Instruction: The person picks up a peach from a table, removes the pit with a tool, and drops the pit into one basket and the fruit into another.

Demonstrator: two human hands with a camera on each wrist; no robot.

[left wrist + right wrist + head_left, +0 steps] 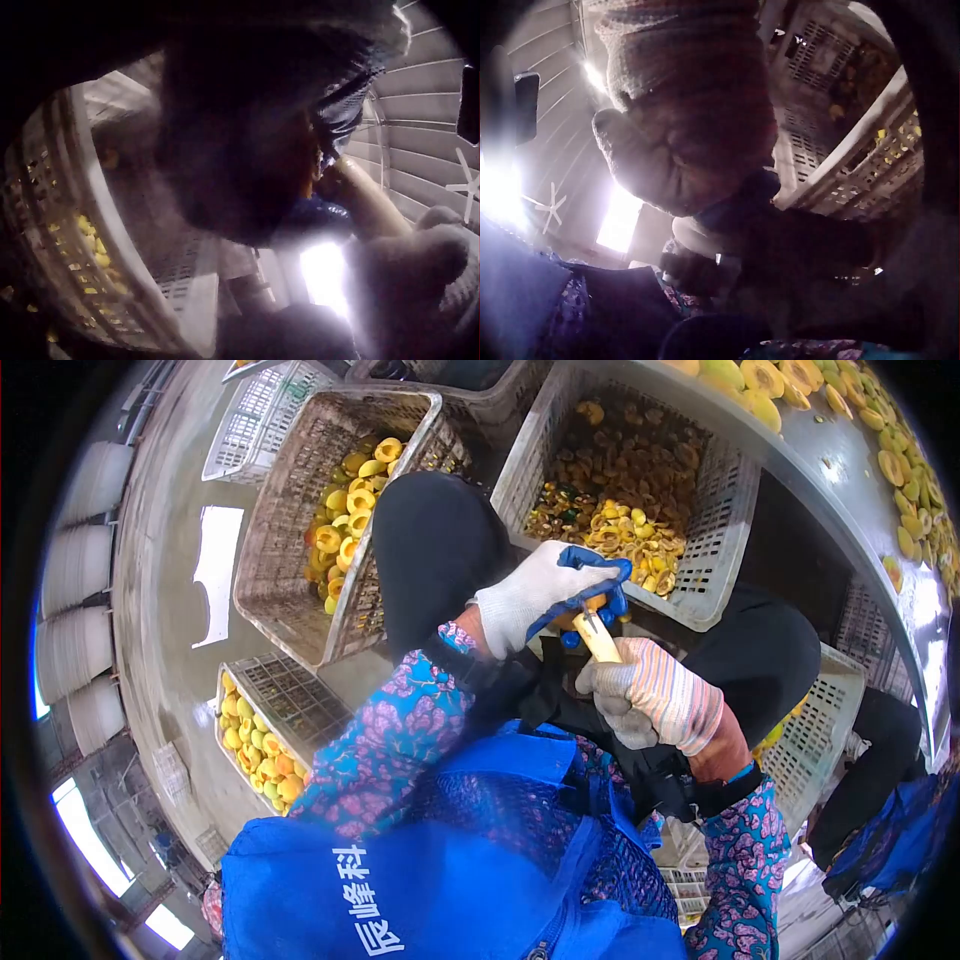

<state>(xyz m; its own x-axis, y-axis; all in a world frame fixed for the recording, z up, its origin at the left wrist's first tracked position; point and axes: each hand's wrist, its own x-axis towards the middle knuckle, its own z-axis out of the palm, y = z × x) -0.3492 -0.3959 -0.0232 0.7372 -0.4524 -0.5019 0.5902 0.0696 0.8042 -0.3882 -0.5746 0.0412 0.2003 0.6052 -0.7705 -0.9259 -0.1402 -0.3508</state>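
Observation:
In the head view my left hand (530,595), in a white glove with blue coating, grips a small orange piece of fruit (596,603), mostly covered by the fingers. My right hand (660,695), in a striped knit glove, grips the pale handle (600,642) of a small tool with a narrow metal blade (592,618). The blade meets the fruit from below. In the left wrist view the handle (367,195) points toward the orange fruit (309,176) between dark, shadowed fingers. The right wrist view shows mainly the gloved hand (690,112), its tool largely hidden.
Beyond the knees, one crate (285,490) holds yellow peach halves (350,510); another (725,525) holds brown pits and yellow scraps (625,535). A crate of whole fruit (262,745) stands at left. A metal table (830,455) bearing halves curves along the right.

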